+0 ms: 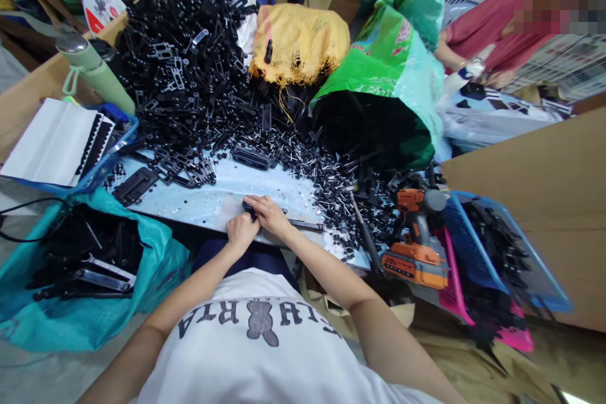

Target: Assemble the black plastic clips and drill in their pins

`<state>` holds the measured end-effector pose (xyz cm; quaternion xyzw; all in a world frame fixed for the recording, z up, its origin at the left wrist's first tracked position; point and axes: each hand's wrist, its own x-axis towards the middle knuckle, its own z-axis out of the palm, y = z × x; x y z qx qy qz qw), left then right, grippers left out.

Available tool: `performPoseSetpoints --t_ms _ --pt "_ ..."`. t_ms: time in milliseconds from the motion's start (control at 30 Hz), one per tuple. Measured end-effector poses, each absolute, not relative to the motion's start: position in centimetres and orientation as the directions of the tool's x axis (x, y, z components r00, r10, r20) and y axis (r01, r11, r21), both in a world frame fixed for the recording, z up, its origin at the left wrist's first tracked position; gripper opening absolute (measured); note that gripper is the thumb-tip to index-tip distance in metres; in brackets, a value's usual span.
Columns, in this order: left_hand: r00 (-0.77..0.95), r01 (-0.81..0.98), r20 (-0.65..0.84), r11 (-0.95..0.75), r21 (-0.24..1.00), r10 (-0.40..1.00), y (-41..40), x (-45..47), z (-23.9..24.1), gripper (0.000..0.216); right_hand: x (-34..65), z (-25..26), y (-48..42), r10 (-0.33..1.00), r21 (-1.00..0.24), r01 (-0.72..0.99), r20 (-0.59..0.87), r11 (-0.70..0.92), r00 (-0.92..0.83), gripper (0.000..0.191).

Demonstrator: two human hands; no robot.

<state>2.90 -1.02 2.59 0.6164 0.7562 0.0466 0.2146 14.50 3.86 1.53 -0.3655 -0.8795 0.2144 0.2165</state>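
One small black part (249, 209) sits between our two hands, at the near edge of the blue work surface (194, 205), close to our body. Only a bit of it shows past the fingers, so its full shape is hidden from us. We judge it to be plastic from its dark look: light, stiff and hardly fragile, though a smooth face might slide under a loose pinch. Its sides seem the best place to take hold, with thumb and fingers opposed and the end left free.

Our left hand (241, 231) is curled almost into a fist around the part; what its fingers do underneath, we cannot see. Our right hand (269, 213) comes across from the other side, fingers bent over the part and touching it, with hardly any gap. We take both hands to be grasping the same piece, though the contact itself is largely covered.

Just beside our right hand, a dark bar (305, 225) lies along that near edge. Loose pins and screws (303, 161) are scattered farther back, a heap of black parts (189, 76) rises behind, and a hammer (363, 221) lies near an orange cordless drill (419, 240) on our right.
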Motion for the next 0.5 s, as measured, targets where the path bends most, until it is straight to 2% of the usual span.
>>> performPoseSetpoints --t_ms 133,267,300,367,433,500 --pt "-0.1 0.931 -0.225 0.171 0.323 0.969 -1.2 2.5 1.9 0.041 14.0 1.7 3.8 0.751 -0.441 0.632 0.173 0.637 -0.637 0.042" --pt "-0.026 0.935 -0.185 0.089 0.343 0.982 -0.9 1.9 2.4 0.036 15.7 2.4 2.7 0.722 -0.417 0.601 0.245 0.681 -0.647 0.04" --pt "0.032 0.933 -0.142 0.021 0.359 0.989 -0.6 1.8 2.7 0.035 16.8 2.4 2.3 0.724 -0.406 0.605 0.288 0.685 -0.626 0.041" --pt "0.228 0.903 0.014 -0.217 0.37 0.974 0.4 1.6 3.2 0.034 19.4 2.1 1.2 0.758 -0.391 0.651 0.381 0.651 -0.529 0.043" --pt "0.459 0.816 0.144 -0.48 0.324 0.877 1.6 2.0 3.4 0.042 21.9 1.2 0.3 0.785 -0.377 0.7 0.427 0.606 -0.449 0.043" --pt "0.617 0.727 0.129 -0.625 0.285 0.776 2.9 2.8 3.2 0.051 23.8 0.3 -0.1 0.787 -0.345 0.721 0.413 0.601 -0.458 0.043"
